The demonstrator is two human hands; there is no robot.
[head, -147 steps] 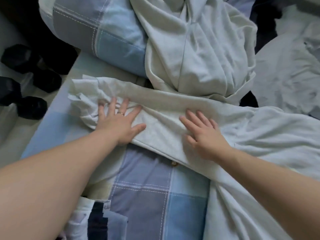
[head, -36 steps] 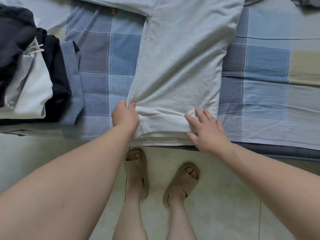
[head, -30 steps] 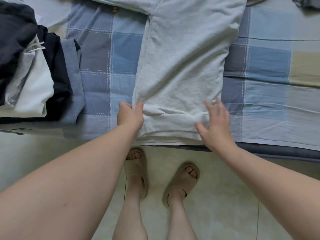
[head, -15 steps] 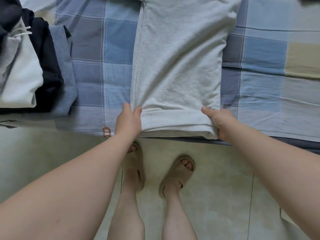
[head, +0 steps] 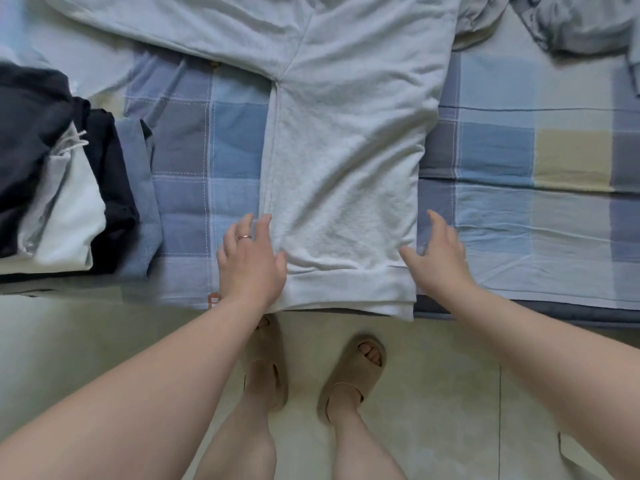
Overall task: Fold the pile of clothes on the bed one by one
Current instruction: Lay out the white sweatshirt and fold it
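Observation:
A pale grey-white sweatshirt (head: 346,161) lies flat on the checked bedcover (head: 502,161), its ribbed hem at the bed's near edge and one sleeve stretched out to the far left. My left hand (head: 251,261) rests with straight fingers at the hem's left corner, partly on the cloth. My right hand (head: 438,254) is spread open at the hem's right corner, its thumb touching the fabric edge. Neither hand grips anything.
A stack of folded dark, white and blue clothes (head: 65,188) sits on the bed at the left. More crumpled grey clothing (head: 581,22) lies at the far right. My feet in tan slippers (head: 353,372) stand on the tiled floor below the bed edge.
Both hands pinched the hem corners half a second ago; they have let go and now lie open beside the hem. The sweatshirt body lies smoother and straighter.

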